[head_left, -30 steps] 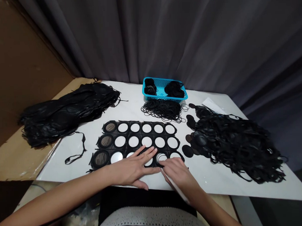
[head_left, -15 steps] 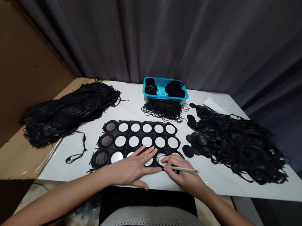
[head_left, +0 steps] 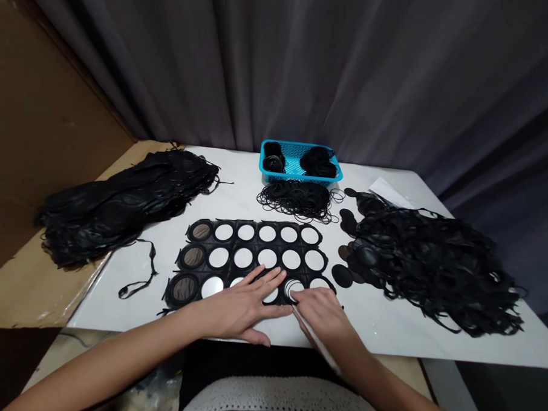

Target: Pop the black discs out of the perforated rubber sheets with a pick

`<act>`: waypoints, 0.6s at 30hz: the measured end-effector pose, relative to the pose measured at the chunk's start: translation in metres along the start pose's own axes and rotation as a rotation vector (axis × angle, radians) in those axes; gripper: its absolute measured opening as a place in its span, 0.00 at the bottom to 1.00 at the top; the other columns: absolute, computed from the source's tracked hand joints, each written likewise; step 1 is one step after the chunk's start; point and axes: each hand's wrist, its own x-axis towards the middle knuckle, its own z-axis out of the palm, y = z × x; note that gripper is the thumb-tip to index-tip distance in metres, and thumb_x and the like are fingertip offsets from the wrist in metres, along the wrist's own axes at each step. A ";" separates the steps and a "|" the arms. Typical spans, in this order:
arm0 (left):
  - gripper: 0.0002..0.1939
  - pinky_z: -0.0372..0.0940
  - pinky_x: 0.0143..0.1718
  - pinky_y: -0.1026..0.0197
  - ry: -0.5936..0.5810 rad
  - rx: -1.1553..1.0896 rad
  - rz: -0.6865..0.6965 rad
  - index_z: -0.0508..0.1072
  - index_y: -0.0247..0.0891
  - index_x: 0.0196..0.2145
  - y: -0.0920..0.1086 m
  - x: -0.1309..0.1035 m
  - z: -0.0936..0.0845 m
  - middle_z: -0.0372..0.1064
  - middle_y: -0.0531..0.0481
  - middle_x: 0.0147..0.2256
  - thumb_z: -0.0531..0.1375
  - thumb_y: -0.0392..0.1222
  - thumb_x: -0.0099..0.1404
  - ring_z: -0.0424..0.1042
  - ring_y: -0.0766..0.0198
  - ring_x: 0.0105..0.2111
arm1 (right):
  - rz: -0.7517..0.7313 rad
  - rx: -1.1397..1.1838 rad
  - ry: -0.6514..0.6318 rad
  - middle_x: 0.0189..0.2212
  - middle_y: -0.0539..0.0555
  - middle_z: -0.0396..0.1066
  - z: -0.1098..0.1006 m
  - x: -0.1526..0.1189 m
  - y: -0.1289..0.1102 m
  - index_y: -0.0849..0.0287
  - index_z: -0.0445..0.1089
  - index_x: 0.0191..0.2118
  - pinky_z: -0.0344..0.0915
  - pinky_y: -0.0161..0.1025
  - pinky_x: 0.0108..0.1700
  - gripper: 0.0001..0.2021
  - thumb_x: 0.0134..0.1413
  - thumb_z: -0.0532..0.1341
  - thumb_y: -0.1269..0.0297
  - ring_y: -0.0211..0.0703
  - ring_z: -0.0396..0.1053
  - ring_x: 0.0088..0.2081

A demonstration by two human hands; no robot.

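A black sheet (head_left: 208, 272) with rows of round holes lies flat on the white table in front of me. White shows through most holes; the left column is backed with dark material. My left hand (head_left: 248, 303) rests on the front row, fingers spread and palm down. Just right of it, my right hand (head_left: 322, 315) is closed around a slim pale stick-like tool (head_left: 315, 339), mostly hidden under the hand. Its fingertips touch the front-row hole where thin black rings (head_left: 288, 289) lie partly across the white.
A blue basket (head_left: 300, 179) holding black bundles stands at the back, with a pile of thin black rings (head_left: 296, 198) before it. Black strips are heaped at left (head_left: 124, 203) and right (head_left: 435, 265). Loose black discs (head_left: 342, 276) lie beside the right heap.
My right hand has turned, so the pale tool swings from pointing rightward to pointing down toward my body. My left hand stays in place on the sheet.
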 end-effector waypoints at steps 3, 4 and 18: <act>0.38 0.42 0.66 0.33 0.014 -0.005 0.003 0.60 0.44 0.67 0.000 0.000 0.001 0.35 0.32 0.71 0.66 0.56 0.64 0.40 0.37 0.70 | -0.038 -0.135 0.050 0.45 0.59 0.77 0.001 0.002 0.003 0.58 0.69 0.41 0.59 0.49 0.49 0.12 0.64 0.52 0.80 0.50 0.71 0.42; 0.38 0.42 0.66 0.33 0.024 -0.012 0.007 0.60 0.45 0.67 0.000 -0.001 0.001 0.34 0.32 0.71 0.66 0.55 0.64 0.39 0.36 0.70 | -0.016 -0.141 0.045 0.44 0.59 0.77 -0.004 0.005 0.011 0.58 0.69 0.42 0.59 0.49 0.49 0.12 0.65 0.51 0.78 0.50 0.71 0.43; 0.37 0.42 0.65 0.31 0.031 -0.025 0.002 0.61 0.45 0.67 0.004 -0.002 -0.003 0.36 0.31 0.71 0.64 0.59 0.65 0.42 0.33 0.69 | 0.573 0.080 0.107 0.32 0.52 0.77 -0.047 0.057 0.098 0.54 0.68 0.32 0.63 0.38 0.36 0.12 0.63 0.54 0.56 0.44 0.71 0.30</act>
